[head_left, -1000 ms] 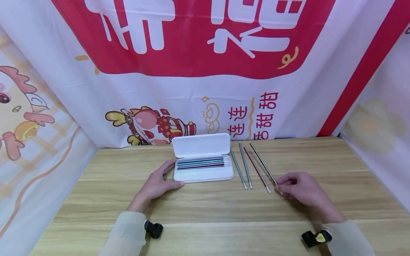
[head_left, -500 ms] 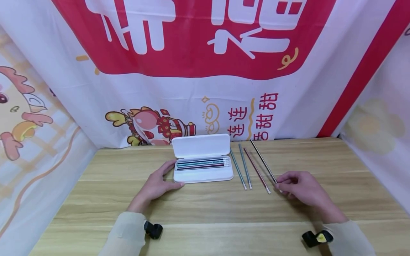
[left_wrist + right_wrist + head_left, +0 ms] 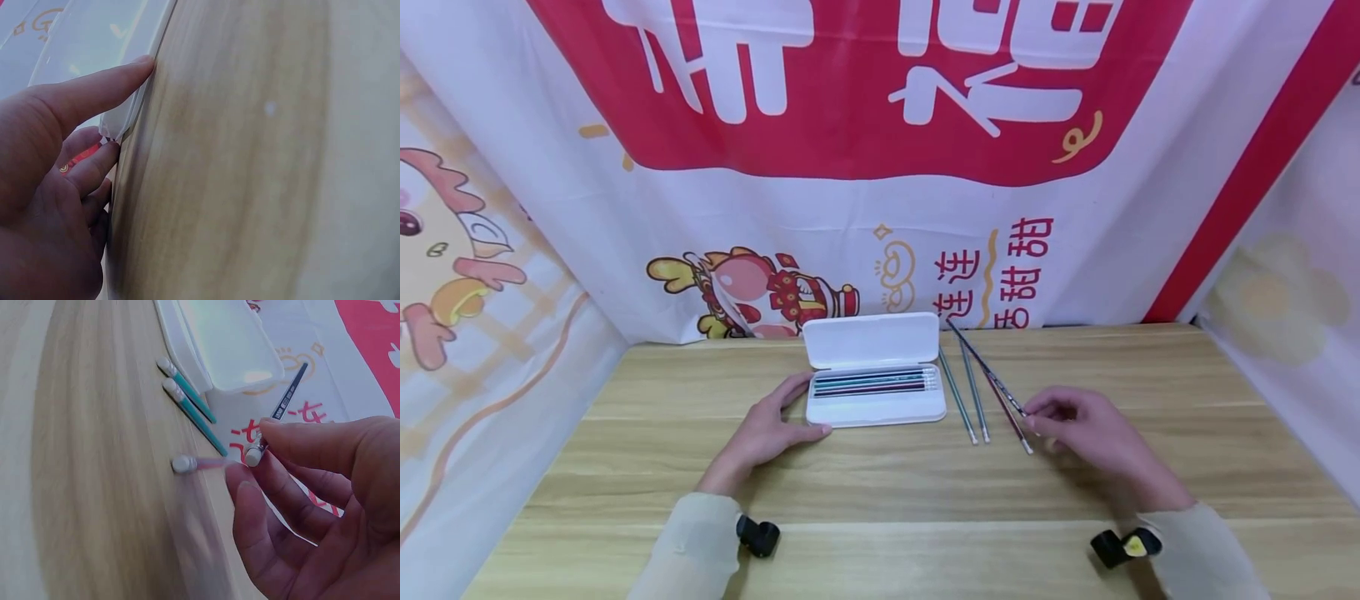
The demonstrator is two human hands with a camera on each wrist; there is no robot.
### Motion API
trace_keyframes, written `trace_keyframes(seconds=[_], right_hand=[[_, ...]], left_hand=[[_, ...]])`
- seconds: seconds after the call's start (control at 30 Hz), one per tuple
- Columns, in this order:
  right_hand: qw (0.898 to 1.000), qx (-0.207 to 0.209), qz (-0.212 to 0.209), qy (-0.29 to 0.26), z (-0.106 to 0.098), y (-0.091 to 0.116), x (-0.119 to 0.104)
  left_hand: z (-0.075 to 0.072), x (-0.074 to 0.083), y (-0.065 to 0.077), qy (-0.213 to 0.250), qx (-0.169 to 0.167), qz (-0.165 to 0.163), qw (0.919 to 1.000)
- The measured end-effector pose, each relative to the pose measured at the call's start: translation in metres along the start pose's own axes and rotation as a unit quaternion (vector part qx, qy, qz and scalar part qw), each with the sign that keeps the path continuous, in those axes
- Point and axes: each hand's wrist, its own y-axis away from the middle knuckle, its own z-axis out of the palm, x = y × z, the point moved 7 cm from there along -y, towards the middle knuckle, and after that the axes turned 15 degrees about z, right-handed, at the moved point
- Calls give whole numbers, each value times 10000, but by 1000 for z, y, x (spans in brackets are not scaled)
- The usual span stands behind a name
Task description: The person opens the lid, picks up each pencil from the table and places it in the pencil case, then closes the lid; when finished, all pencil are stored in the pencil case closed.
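A white pencil case (image 3: 880, 412) lies with its lid (image 3: 871, 342) raised and several pencils inside. My left hand (image 3: 771, 433) holds its left end, thumb (image 3: 119, 81) along the front edge and fingers at the side. My right hand (image 3: 1086, 425) pinches a dark patterned pencil (image 3: 290, 394) near its white eraser end, between thumb and fingers. In the head view this pencil slants up and left, crossing over a red pencil (image 3: 1009, 415) and the top of a blue-green pencil (image 3: 974, 392). Another green pencil (image 3: 957, 392) lies nearest the case.
The wooden table (image 3: 880, 492) reaches back to a white cloth backdrop (image 3: 820, 208) with red print, close behind the case lid. Cloth walls (image 3: 1277, 283) stand at both sides. A small black camera (image 3: 758, 536) sits on the left wrist, another (image 3: 1123, 547) on the right.
The right hand has lifted the dark pencil and shifted slightly left, swinging its far tip left across the red and blue-green pencils. The left hand has stayed at the case.
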Motion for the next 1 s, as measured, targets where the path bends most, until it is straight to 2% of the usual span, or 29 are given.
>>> trace_keyframes(seconds=[0.13, 0.4, 0.63, 0.77, 1.0], right_hand=[[9999, -126, -95, 47, 7, -2, -17], [9936, 374, -727, 774, 14, -14, -58], [9868, 309, -1274, 947, 30, -27, -92], [9841, 242, -1416, 1045, 44, -39, -105], [9767, 392, -1596, 1377, 62, -53, -121]], left_hand=[[-1, -1, 1, 1, -8, -15, 10000], [-2, 0, 1, 51, 20, 22, 10000], [-2, -1, -1, 51, 20, 21, 10000], [-2, -2, -1, 72, 33, 2, 10000], [-1, -3, -1, 81, 33, 26, 10000]])
